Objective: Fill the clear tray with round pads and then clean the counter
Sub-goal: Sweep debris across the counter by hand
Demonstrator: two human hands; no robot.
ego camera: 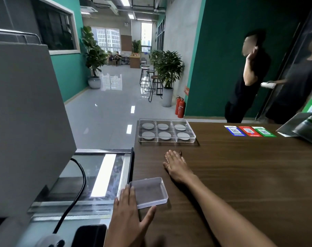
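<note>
A clear tray (166, 139) with compartments stands at the far left corner of the brown wooden counter (240, 175); each compartment holds a grey round pad (165, 135). My right hand (176, 165) lies flat, palm down, on the counter just in front of the tray, fingers together and pointing at it; something small and dark peeks out past its fingertips. My left hand (128, 213) rests on the near left corner of an empty clear plastic box (149, 192), fingers on its rim, thumb spread along its front side.
A large grey machine (25, 122) and a glass-topped case (98, 177) with a black cable stand to the left. A black phone (89, 235) lies at the bottom. Coloured QR stickers (249, 131) and a tilted stand (305, 127) sit far right. Two people stand beyond the counter.
</note>
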